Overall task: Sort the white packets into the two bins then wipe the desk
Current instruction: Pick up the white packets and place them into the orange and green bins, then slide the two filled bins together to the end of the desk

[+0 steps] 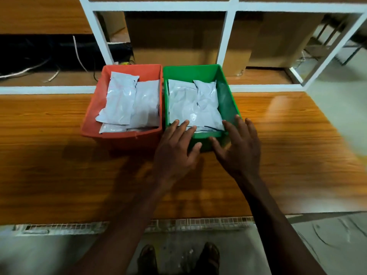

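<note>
Two bins stand side by side at the back of the wooden desk (59,165). The red bin (93,114) on the left holds several white packets (121,100). The green bin (228,92) on the right holds more white packets (194,104). My left hand (176,147) lies over the green bin's near rim with fingers straight, its fingertips at the edge of the packets. My right hand (240,147) is at the same bin's near right corner, fingers spread and straight. Neither hand holds anything.
A white-framed shelf unit (226,40) with cardboard boxes (178,40) stands behind the desk. Cables (29,68) lie on the lower shelf at the left. The desk's front edge runs above a floor grating (198,223), and my feet show below.
</note>
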`<control>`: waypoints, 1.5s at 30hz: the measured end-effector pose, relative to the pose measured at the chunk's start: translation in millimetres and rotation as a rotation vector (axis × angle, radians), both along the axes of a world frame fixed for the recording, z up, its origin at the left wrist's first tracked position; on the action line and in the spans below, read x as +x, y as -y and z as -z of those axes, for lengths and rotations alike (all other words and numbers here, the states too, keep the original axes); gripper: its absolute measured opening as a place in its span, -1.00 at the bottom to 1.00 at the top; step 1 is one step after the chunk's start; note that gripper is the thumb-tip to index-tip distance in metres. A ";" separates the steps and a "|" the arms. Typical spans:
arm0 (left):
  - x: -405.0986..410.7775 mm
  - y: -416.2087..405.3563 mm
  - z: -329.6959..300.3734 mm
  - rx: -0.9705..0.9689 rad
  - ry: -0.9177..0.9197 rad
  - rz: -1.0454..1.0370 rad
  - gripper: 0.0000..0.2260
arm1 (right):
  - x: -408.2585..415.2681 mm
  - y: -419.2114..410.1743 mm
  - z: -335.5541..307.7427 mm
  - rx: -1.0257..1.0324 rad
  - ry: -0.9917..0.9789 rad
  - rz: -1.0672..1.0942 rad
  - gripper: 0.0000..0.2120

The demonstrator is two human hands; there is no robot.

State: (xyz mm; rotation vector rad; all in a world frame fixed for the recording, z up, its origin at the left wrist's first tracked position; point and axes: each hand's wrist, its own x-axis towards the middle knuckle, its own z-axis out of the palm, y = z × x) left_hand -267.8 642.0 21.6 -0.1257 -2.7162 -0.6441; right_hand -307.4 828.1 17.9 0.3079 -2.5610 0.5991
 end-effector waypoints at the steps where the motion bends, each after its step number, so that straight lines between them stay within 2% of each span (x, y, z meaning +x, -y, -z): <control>1: -3.6 -3.3 0.6 -0.035 0.030 -0.022 -0.52 | -7.0 -9.7 0.4 0.032 0.032 0.003 -0.36; 4: -11.6 -15.6 0.9 -0.155 0.085 -0.086 -0.53 | -31.8 -40.3 6.3 0.101 0.307 -0.030 -0.21; 6: -15.1 -20.4 -1.4 -0.212 0.117 -0.117 -0.55 | -47.8 -49.5 10.7 0.013 0.416 -0.132 -0.27; 9: -20.1 -28.6 -10.9 -0.241 0.117 -0.169 -0.55 | -59.3 -51.5 12.9 -0.079 0.378 -0.296 -0.60; 12: -20.3 -31.4 -18.8 -0.239 0.067 -0.193 -0.53 | -59.6 -53.7 13.2 -0.108 0.312 -0.332 -0.74; 18: -16.4 -45.2 -15.1 -0.280 -0.069 -0.123 -0.56 | -57.0 -79.8 8.9 -0.176 0.186 -0.385 -0.75; 26: -43.5 -114.9 -16.1 -0.251 -0.274 0.054 -0.59 | -54.9 -163.0 -6.1 -0.444 0.203 -0.315 -0.76; 30: -66.8 -169.0 -11.8 -0.237 -0.326 0.101 -0.61 | -65.4 -219.7 -8.6 -0.455 0.202 -0.271 -0.73; 34: -87.8 -227.2 -8.0 -0.303 -0.283 0.119 -0.61 | -79.8 -278.2 -8.9 -0.417 0.194 -0.218 -0.76; 39: -114.3 -309.3 -1.9 -0.256 -0.208 0.100 -0.62 | -108.2 -357.9 -1.9 -0.394 0.249 -0.193 -0.71; 45: -139.0 -376.9 4.8 -0.222 -0.117 0.085 -0.62 | -138.0 -423.8 8.7 -0.361 0.313 -0.175 -0.77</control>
